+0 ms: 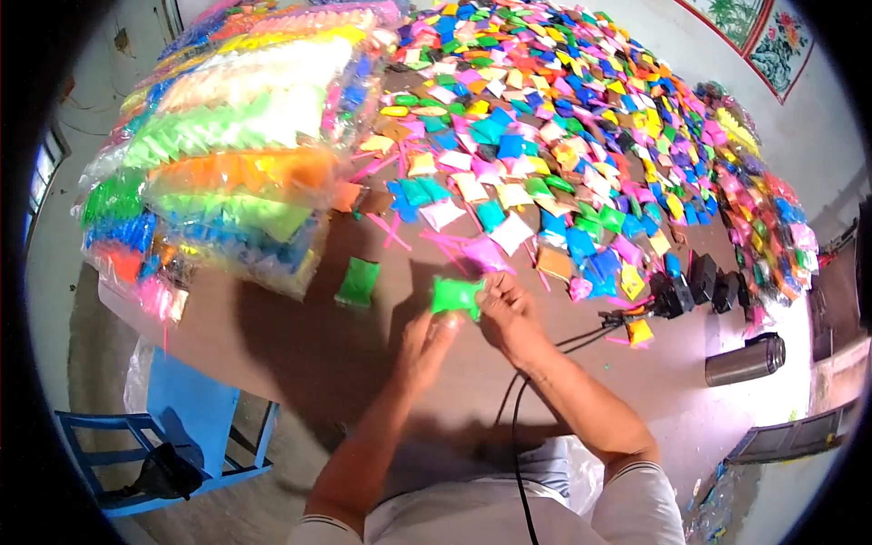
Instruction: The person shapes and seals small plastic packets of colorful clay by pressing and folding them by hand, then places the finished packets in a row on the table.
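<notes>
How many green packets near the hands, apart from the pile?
2: the held green packet, in the right hand; the loose green packet, on the table to its left.

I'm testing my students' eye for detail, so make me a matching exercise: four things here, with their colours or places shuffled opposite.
Things:
1. Flask
2. Chair
3. Held packet
4. Floral picture

Colours or places:
A. bright green
B. on the wall
C. on the table's right side
D. blue

Pairs: 1-C, 2-D, 3-A, 4-B
</notes>
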Demonstrator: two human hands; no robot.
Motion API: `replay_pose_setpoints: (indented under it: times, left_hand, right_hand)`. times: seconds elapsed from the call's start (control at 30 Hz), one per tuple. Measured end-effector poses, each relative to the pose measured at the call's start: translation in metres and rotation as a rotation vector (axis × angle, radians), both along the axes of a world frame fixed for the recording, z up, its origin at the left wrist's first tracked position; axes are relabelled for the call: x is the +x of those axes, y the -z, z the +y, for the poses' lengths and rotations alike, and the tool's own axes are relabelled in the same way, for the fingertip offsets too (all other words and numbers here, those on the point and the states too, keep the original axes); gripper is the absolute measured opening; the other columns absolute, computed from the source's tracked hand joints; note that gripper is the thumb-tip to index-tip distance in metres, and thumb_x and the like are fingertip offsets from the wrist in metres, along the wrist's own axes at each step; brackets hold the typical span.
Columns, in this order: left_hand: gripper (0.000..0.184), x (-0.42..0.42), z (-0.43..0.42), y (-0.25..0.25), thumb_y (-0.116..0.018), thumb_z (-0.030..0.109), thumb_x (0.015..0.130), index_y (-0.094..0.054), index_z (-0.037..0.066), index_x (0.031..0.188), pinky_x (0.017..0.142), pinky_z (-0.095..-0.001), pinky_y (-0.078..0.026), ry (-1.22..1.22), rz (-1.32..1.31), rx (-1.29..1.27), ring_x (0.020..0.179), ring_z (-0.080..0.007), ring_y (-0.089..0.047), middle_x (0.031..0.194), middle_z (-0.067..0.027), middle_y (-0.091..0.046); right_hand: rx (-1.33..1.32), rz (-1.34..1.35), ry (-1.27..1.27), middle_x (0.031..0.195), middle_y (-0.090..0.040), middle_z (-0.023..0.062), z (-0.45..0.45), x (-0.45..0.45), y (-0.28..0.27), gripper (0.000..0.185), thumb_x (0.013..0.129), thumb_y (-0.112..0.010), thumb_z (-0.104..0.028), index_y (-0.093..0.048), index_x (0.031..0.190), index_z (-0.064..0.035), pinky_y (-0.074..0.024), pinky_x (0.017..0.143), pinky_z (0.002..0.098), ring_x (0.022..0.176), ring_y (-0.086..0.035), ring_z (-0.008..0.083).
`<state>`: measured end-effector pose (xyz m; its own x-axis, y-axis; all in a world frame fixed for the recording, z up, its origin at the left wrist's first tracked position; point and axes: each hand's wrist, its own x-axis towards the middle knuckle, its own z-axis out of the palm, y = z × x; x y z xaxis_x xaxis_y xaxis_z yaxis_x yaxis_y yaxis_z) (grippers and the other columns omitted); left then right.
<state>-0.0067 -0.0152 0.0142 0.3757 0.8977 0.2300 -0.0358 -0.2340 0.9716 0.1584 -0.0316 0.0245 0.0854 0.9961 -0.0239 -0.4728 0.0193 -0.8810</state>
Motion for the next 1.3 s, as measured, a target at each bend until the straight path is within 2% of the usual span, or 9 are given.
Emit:
replay_pose_setpoints:
  times: [0.1, 0.17, 0.4, 0.5, 0.63, 0.7, 0.8, 0.87, 1.3]
  left_hand:
    - [0.036, -0.001, 0.0, 0.011, -0.046, 0.034, 0.098, -0.061, 0.001, 0.096, 0.068, -0.0319, -0.042, 0.0, 0.078, 0.019, 0.074, -0.0142, -0.051, 0.08, -0.006, -0.058]
    - [0.035, 0.003, -0.001, 0.009, -0.047, 0.031, 0.098, -0.06, -0.002, 0.093, 0.067, -0.0377, -0.044, 0.019, 0.083, 0.045, 0.071, -0.0225, -0.055, 0.076, -0.0132, -0.058]
    - [0.028, 0.007, -0.001, -0.002, -0.051, 0.027, 0.094, -0.06, 0.001, 0.088, 0.064, -0.0403, -0.043, 0.025, 0.229, 0.171, 0.065, -0.0296, -0.055, 0.072, -0.0148, -0.058]
    - [0.029, 0.005, -0.003, -0.001, -0.048, 0.026, 0.095, -0.062, 0.003, 0.103, 0.084, -0.0418, -0.043, 0.067, 0.42, 0.353, 0.09, -0.0332, -0.058, 0.094, -0.0161, -0.063]
    - [0.028, 0.007, -0.003, -0.004, -0.048, 0.026, 0.094, -0.062, 0.003, 0.104, 0.087, -0.0421, -0.041, 0.148, 0.369, 0.265, 0.094, -0.0334, -0.056, 0.096, -0.016, -0.063]
    - [0.019, 0.013, -0.005, 0.002, -0.052, 0.021, 0.09, -0.06, 0.004, 0.089, 0.074, -0.0426, -0.04, 0.015, 0.267, 0.375, 0.076, -0.0326, -0.056, 0.076, -0.0147, -0.057]
    - [0.02, 0.01, 0.005, 0.021, -0.052, 0.022, 0.09, -0.06, 0.004, 0.087, 0.075, -0.0423, -0.04, 0.077, 0.307, 0.406, 0.073, -0.0323, -0.054, 0.073, -0.0134, -0.055]
    - [0.026, 0.006, 0.007, 0.02, -0.051, 0.026, 0.092, -0.061, 0.002, 0.091, 0.073, -0.0417, -0.042, 0.12, 0.352, 0.391, 0.076, -0.0324, -0.056, 0.078, -0.0154, -0.058]
    - [0.033, 0.008, 0.008, 0.015, -0.049, 0.032, 0.093, -0.062, 0.002, 0.091, 0.08, -0.0447, -0.041, 0.172, 0.4, 0.42, 0.086, -0.0365, -0.058, 0.087, -0.0169, -0.063]
  right_hand:
    - [-0.054, 0.049, -0.005, 0.088, -0.055, -0.0012, -0.026, -0.002, 0.003, 0.019, 0.087, -0.061, -0.001, -0.055, 0.104, -0.0054, -0.0423, 0.071, 0.0242, 0.081, -0.052, 0.0089]
    - [-0.027, -0.185, -0.045, 0.088, -0.054, -0.0021, -0.034, -0.002, -0.017, 0.023, 0.084, -0.056, 0.005, -0.054, 0.105, -0.0042, -0.0423, 0.071, 0.0234, 0.081, -0.052, 0.0075]
    - [0.083, -0.341, -0.14, 0.097, -0.059, -0.0006, -0.032, 0.017, 0.021, 0.036, 0.079, -0.055, 0.007, -0.055, 0.114, -0.0038, -0.0416, 0.068, 0.0214, 0.082, -0.052, 0.0051]
    - [0.038, -0.369, -0.169, 0.095, -0.057, -0.0016, -0.033, 0.016, 0.013, 0.032, 0.081, -0.056, 0.003, -0.056, 0.112, -0.0042, -0.0414, 0.068, 0.0217, 0.079, -0.05, 0.0048]
    - [-0.042, -0.293, -0.206, 0.089, -0.054, -0.0026, -0.035, 0.018, -0.013, 0.017, 0.087, -0.057, -0.007, -0.057, 0.103, -0.004, -0.0407, 0.066, 0.0231, 0.078, -0.048, 0.0057]
    - [-0.091, -0.387, -0.214, 0.081, -0.051, -0.0055, -0.036, 0.019, -0.012, 0.01, 0.09, -0.058, -0.014, -0.057, 0.095, -0.0064, -0.0392, 0.061, 0.0217, 0.072, -0.047, 0.004]
    - [-0.027, -0.405, -0.196, 0.081, -0.054, -0.005, -0.033, 0.019, 0.002, 0.013, 0.092, -0.058, -0.019, -0.06, 0.096, -0.0073, -0.0395, 0.059, 0.0217, 0.07, -0.047, 0.0043]
    - [-0.074, -0.5, -0.195, 0.088, -0.058, -0.003, -0.032, 0.021, 0.01, 0.019, 0.094, -0.057, -0.019, -0.061, 0.106, -0.0051, -0.0434, 0.065, 0.0246, 0.079, -0.051, 0.0073]
    - [0.032, -0.254, -0.1, 0.097, -0.064, -0.0032, -0.027, 0.015, 0.02, 0.022, 0.093, -0.061, -0.02, -0.064, 0.107, -0.0036, -0.0412, 0.066, 0.0197, 0.08, -0.053, 0.0024]
